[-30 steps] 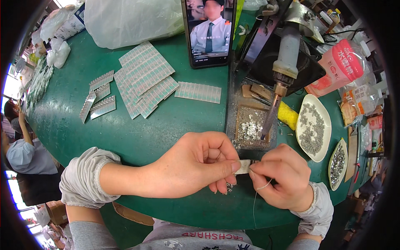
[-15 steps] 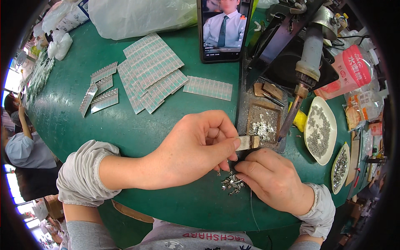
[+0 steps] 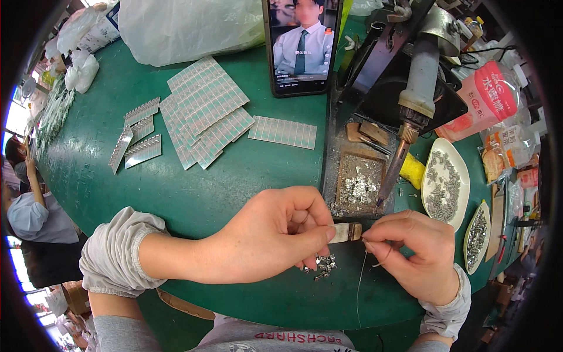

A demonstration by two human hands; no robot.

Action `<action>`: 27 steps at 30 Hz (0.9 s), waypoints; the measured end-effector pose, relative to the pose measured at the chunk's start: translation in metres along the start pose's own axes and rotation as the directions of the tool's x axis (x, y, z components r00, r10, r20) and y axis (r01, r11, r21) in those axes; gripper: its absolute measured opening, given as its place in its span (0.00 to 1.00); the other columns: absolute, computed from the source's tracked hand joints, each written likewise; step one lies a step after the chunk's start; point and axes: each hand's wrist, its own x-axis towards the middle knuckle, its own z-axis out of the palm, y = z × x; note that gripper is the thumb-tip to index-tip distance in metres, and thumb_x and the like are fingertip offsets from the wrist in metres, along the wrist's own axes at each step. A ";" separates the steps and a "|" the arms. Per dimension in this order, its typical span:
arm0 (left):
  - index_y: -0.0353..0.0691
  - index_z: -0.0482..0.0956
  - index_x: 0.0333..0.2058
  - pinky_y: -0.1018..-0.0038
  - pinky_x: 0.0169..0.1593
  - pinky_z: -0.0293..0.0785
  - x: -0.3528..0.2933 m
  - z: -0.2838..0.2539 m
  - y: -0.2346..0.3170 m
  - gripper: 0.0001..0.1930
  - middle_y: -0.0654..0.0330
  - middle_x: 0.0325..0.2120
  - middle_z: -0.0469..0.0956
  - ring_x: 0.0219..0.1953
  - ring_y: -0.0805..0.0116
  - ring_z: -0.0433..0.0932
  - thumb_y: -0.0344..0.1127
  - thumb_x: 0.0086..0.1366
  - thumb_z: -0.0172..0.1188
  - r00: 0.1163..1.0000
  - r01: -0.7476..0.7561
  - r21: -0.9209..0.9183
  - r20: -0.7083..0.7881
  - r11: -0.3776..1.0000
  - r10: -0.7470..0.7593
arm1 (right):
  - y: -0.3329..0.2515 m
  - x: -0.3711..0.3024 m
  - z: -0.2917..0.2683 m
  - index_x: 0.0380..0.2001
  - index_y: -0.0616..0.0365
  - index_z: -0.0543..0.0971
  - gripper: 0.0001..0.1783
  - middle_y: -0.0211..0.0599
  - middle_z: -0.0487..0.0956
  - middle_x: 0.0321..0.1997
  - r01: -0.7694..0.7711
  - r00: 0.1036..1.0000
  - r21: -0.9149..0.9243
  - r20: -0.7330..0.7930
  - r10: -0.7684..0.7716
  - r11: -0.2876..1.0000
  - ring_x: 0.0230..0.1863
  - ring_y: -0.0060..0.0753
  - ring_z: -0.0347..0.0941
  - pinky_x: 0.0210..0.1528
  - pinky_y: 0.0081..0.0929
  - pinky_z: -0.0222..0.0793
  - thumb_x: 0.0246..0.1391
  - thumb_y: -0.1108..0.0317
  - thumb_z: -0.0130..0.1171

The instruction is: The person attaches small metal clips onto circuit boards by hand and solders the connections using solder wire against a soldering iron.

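My left hand (image 3: pixel 275 232) is closed around a flat pale strip (image 3: pixel 346 232) with a brown, darkened end that points right. Just beyond that end, my right hand (image 3: pixel 416 252) pinches with thumb and forefinger. A thin silvery wire (image 3: pixel 359 281) hangs from this pinch toward the table's front edge; anything smaller between the fingertips is too tiny to make out. Under my left fingers lies a small heap of shiny metal pieces (image 3: pixel 325 267), partly covered by the hand. A soldering iron (image 3: pixel 410 114) in a stand slants down behind my right hand, its tip above a square tray (image 3: pixel 341 199) of solder bits.
Stacked circuit-board panels (image 3: pixel 208 97), one separate panel (image 3: pixel 282 132) and several pinned strips (image 3: pixel 142 151) lie at left. A phone (image 3: pixel 299 87) stands behind. At right are a yellow sponge (image 3: pixel 412 171), two dishes of metal parts (image 3: pixel 464 176) and a pink-labelled bottle (image 3: pixel 484 100). Another person (image 3: pixel 41 205) sits far left.
My right hand has lifted away from the metal heap and moved up and right to the strip's end, bringing the wire along. My left hand still holds the strip, slightly lower in view.
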 end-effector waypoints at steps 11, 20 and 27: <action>0.33 0.72 0.37 0.84 0.30 0.74 -0.001 0.003 -0.007 0.04 0.60 0.28 0.78 0.27 0.78 0.77 0.26 0.64 0.56 0.998 -0.010 0.041 0.069 0.999 0.007 | 0.005 0.004 0.007 0.25 0.59 0.80 0.10 0.35 0.76 0.26 0.024 1.000 0.024 -0.020 -0.023 0.999 0.25 0.31 0.74 0.24 0.24 0.69 0.34 0.79 0.69; 0.34 0.72 0.36 0.84 0.30 0.74 -0.001 0.004 -0.010 0.04 0.60 0.29 0.78 0.28 0.78 0.77 0.26 0.64 0.56 0.994 0.009 0.009 0.107 1.000 -0.010 | 0.007 0.002 0.006 0.26 0.61 0.80 0.08 0.34 0.75 0.26 -0.035 0.998 0.123 0.056 0.029 0.992 0.23 0.28 0.73 0.22 0.22 0.67 0.38 0.79 0.67; 0.34 0.72 0.36 0.84 0.30 0.74 -0.002 0.003 -0.008 0.04 0.59 0.29 0.79 0.27 0.78 0.78 0.26 0.64 0.57 0.995 0.019 0.009 0.098 1.000 -0.020 | 0.012 0.005 -0.003 0.30 0.64 0.81 0.05 0.34 0.76 0.27 -0.199 0.971 0.300 0.185 0.148 0.933 0.22 0.20 0.72 0.22 0.18 0.66 0.46 0.78 0.63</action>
